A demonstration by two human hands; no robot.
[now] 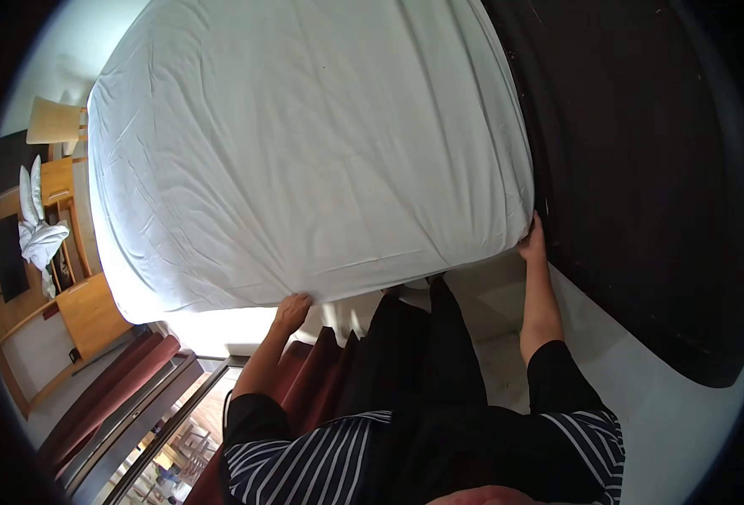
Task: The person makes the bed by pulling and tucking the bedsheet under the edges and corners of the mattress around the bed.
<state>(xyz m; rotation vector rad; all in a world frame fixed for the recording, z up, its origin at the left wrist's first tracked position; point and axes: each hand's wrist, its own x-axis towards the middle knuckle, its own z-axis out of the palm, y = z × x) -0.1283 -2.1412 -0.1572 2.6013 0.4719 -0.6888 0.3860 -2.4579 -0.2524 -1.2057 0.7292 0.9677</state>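
Head view has left hand [293, 311] at near edge of white sheet [330, 160], right hand [534, 241] at its corner (finger opening I cannot tell), close beside dark panel [632, 160].

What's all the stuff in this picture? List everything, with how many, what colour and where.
Sheet-covered mattress: one, white, centre
Panel: one, dark brown, right of mattress
Curtains: at least two stretches, dark red, lower left
Framed glass: dark frame, bottom left
Wooden furniture: several pieces, orange-brown, far left
Pillow-like items: about two, white, far left
Crumpled cloth: one, white, beside them
Seat-like item: one, tan, upper left
Floor: pale, below mattress
Left hand: one, mattress's near edge
Right hand: one, its near right corner
Legs: two, black trousers, bottom centre
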